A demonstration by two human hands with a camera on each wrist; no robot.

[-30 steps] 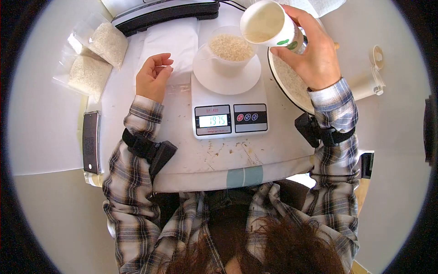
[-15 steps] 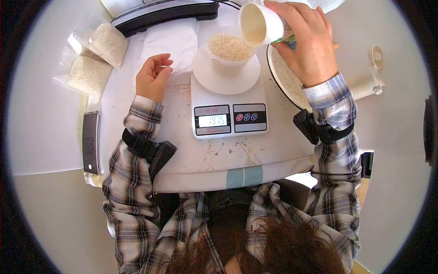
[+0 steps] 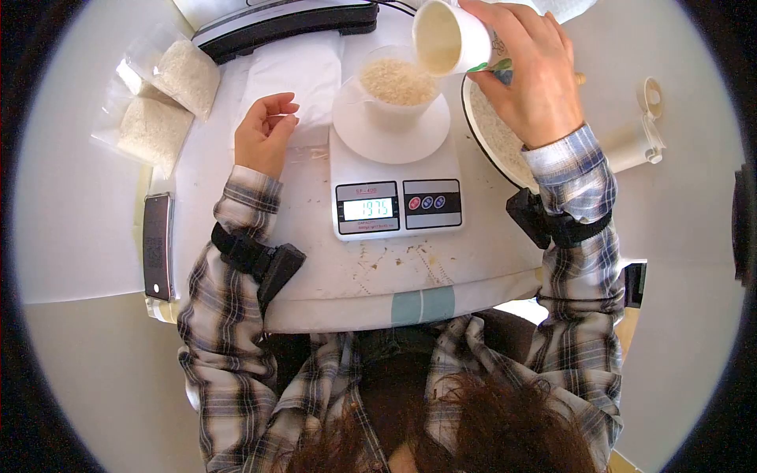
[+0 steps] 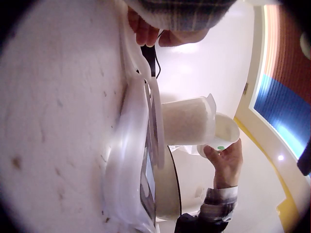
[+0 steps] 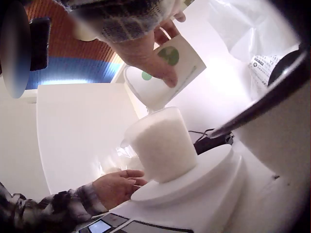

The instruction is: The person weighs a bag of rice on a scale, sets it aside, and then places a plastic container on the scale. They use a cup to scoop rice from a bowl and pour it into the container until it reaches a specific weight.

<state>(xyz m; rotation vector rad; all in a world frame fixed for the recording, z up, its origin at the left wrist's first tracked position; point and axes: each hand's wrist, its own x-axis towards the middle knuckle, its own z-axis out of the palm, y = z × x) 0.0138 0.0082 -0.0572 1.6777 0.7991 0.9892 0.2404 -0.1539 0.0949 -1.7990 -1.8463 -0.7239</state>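
Observation:
My right hand [image 3: 540, 87] grips a white paper cup [image 3: 475, 46] with a green leaf print, tipped on its side. Its mouth points left, over a translucent measuring cup [image 5: 167, 153] filled with rice [image 3: 398, 81]. In the right wrist view, pale grains show at the paper cup's lower rim, just above the measuring cup. The measuring cup stands on the round platform [image 3: 392, 150] of a white kitchen scale [image 3: 398, 175], whose display [image 3: 367, 208] is lit. Left of the scale, my left hand [image 3: 266, 135] holds nothing, its fingers loosely bent.
A dark-rimmed basin [image 3: 493, 130] of rice stands right of the scale. Two clear bags of rice [image 3: 188, 75] lie at the far left, above a phone [image 3: 158, 246]. A black-and-white machine [image 3: 292, 30] sits at the back, behind white sheets [image 3: 296, 75].
My right hand has turned and shifted a little left and back, tipping the paper cup further over the measuring cup. My left hand has stayed in place.

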